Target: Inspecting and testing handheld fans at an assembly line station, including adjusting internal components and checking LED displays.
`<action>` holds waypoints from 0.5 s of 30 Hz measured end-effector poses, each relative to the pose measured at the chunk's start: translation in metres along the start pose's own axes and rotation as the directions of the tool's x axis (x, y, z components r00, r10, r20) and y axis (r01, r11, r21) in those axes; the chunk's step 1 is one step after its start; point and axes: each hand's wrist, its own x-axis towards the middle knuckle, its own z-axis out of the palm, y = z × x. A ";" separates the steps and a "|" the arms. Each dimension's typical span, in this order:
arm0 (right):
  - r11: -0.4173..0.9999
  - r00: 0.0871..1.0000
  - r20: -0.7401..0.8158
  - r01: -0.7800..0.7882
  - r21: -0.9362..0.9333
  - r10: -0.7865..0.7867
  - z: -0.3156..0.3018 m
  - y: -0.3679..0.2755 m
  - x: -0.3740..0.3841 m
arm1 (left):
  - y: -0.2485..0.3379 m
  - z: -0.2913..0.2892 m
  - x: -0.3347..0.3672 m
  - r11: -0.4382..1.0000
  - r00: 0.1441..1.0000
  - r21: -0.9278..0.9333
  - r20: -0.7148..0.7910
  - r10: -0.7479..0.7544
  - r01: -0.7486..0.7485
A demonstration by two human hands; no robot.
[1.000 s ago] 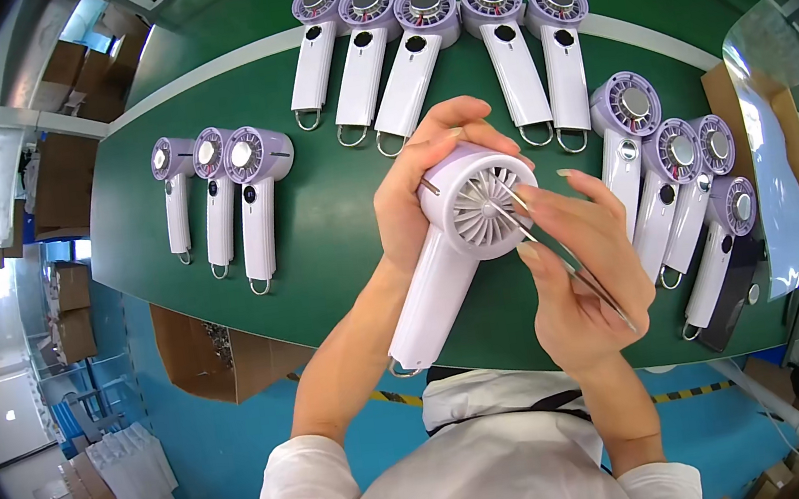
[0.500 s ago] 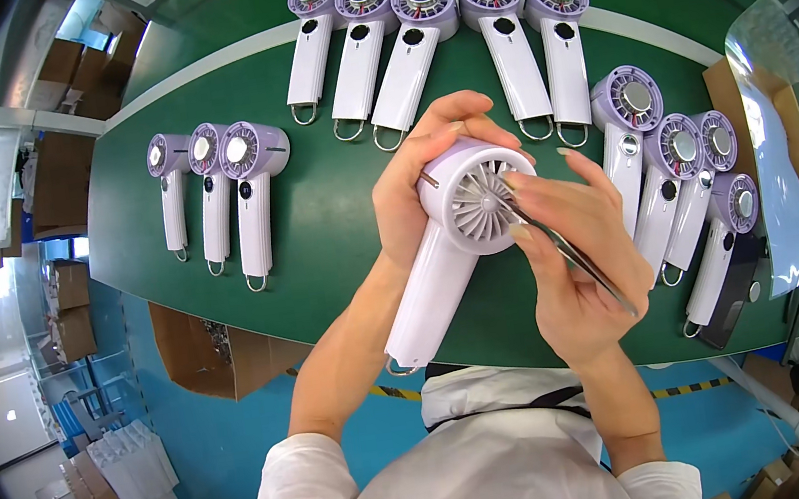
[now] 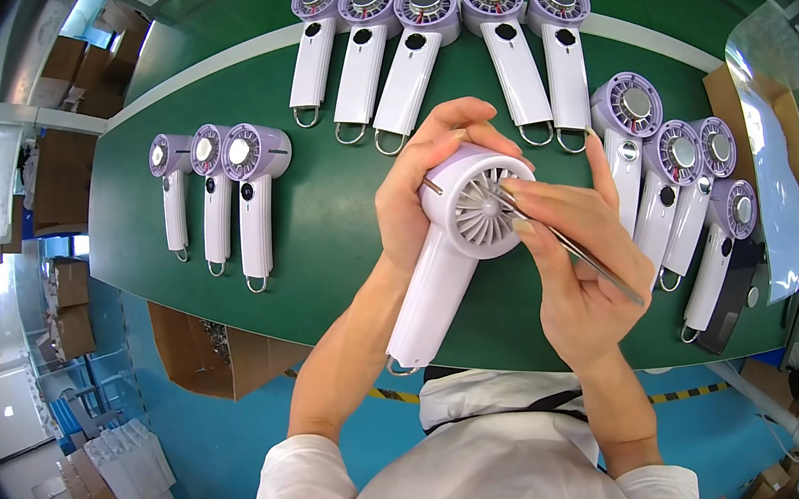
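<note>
Handheld fan (image 3: 440,262) hung above the green table (image 3: 336,227) | left hand (image 3: 408,186) curled round its head (image 3: 439,206), right hand (image 3: 584,271) pinched tweezers (image 3: 613,279) at the blades (image 3: 480,231)! | probably light, stiff, slippery-shelled; blades looked fragile | best grip was head housing or handle (image 3: 428,308)

Handheld fan (image 3: 432,301): smooth, glossy plastic. Tweezers (image 3: 595,263): shiny metal. Tabletop (image 3: 340,222): smooth. Shirt (image 3: 471,482): matt cloth.

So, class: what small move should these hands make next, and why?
Probably the right hand should ease the tweezers back slightly: they reach the blades, that hand hides part of the rim, and the left hand already supports the fan.
</note>
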 end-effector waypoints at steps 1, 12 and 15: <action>1.000 1.000 -0.003 -0.006 0.007 0.006 0.000 0.000 0.000 | 0.000 0.000 0.000 1.000 1.000 0.000 0.000 0.001 -0.001; 1.000 1.000 0.019 -0.011 -0.014 0.012 0.000 -0.004 0.005 | 0.005 0.002 0.000 1.000 1.000 -0.019 -0.002 -0.003 0.003; 0.999 0.999 0.038 -0.034 -0.039 0.036 0.000 -0.005 0.004 | -0.001 -0.002 0.002 1.000 0.999 0.014 -0.031 0.019 -0.019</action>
